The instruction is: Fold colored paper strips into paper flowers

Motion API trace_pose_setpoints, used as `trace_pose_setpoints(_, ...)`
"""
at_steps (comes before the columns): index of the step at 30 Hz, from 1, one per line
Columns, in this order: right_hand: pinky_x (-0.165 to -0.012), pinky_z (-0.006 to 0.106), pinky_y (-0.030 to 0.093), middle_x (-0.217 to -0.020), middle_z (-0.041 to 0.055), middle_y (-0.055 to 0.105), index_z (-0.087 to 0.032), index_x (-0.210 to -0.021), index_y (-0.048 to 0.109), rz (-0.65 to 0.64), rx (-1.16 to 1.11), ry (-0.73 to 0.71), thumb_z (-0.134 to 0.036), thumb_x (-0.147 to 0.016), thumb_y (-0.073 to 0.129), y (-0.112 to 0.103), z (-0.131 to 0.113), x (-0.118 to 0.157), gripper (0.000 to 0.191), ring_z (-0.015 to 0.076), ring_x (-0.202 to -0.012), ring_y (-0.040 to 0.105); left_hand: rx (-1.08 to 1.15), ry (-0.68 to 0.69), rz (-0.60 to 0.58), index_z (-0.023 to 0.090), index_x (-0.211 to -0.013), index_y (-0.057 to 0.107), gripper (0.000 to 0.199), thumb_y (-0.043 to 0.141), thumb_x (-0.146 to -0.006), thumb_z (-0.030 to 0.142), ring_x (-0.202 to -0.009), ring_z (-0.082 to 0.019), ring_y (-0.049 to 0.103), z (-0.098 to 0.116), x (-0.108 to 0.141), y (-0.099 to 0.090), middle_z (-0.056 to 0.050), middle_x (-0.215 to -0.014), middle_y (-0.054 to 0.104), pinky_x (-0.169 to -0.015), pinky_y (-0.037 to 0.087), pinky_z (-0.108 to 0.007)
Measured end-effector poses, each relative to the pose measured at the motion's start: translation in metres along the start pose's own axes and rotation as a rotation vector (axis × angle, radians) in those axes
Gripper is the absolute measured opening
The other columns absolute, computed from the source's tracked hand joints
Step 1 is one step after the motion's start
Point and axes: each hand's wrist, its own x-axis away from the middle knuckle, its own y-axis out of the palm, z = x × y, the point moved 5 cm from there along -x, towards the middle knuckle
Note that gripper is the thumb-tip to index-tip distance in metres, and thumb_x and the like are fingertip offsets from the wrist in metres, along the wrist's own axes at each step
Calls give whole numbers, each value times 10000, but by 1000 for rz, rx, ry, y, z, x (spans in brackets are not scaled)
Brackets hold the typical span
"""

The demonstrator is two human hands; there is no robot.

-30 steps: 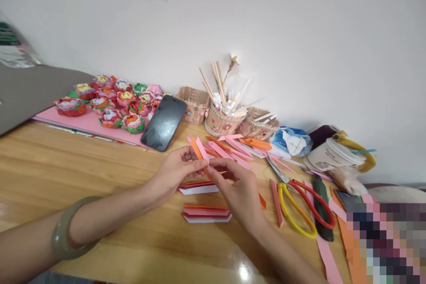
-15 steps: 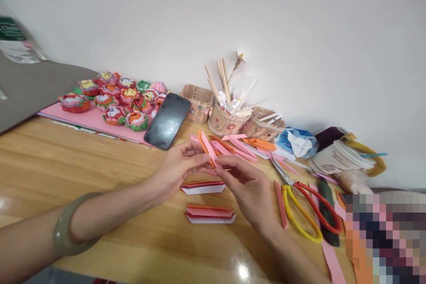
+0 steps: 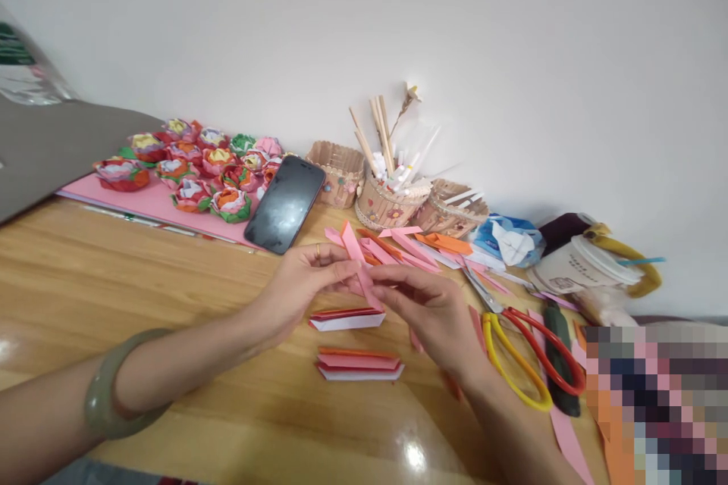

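From my remote feed: left hand point(image 3: 299, 284) and right hand point(image 3: 429, 318) both have a narrow grip, pinching the folded pink paper strip point(image 3: 353, 248), which is held up over the bench point(image 3: 216, 318) with a bit of orange at its top edge. I'd flag slipping layers if the left fingertips slacken, and a crooked crease if the right pinches unevenly. Dropped, it might disturb the folded bundle point(image 3: 348, 320) nearby. A wide right-arm swing could nudge the scissors point(image 3: 517, 394).
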Motion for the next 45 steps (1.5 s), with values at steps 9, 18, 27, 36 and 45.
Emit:
trace_pose_setpoints(9,-739,340,499,-825,54,729,-166,-842,716,656,399,-28,-294,-727,639,-123,15,-15,188,204,-765,657,65,-11,194,126,-634,617,246,782,-571,297,-592,-50,498,5,-5,-17,39,-614,554,-544,419,-151)
trace_pose_setpoints(18,-672,277,438,-806,41,727,-189,-786,716,84,819,49,-151,-764,530,-84,38,-26,191,187,-731,639,118,-8,269,127,-681,616,299,815,-519,279,-550,-42,526,5,-5,-23,36,-618,571,-488,443,-115)
trace_pose_setpoints(27,-621,240,384,-880,31,705,-224,-883,719,-39,891,21,-128,-759,496,-56,46,-26,273,165,-749,609,126,-29,267,126,-682,608,295,814,-522,264,-550,-44,530,3,-6,-23,35,-617,566,-491,457,-116)
trace_pose_setpoints(36,-546,241,318,-787,32,680,-200,-721,673,-29,1016,150,-204,-762,560,-44,42,-25,120,165,-692,586,131,-35,277,124,-684,607,317,823,-502,268,-552,-46,533,4,-5,-22,31,-628,562,-482,451,-117)
trace_pose_setpoints(45,-570,250,322,-781,38,690,-197,-725,627,235,969,101,-251,-810,545,-61,34,-26,130,177,-692,592,111,-38,267,127,-667,594,336,821,-494,305,-553,-48,509,3,-6,-22,39,-604,543,-498,449,-125)
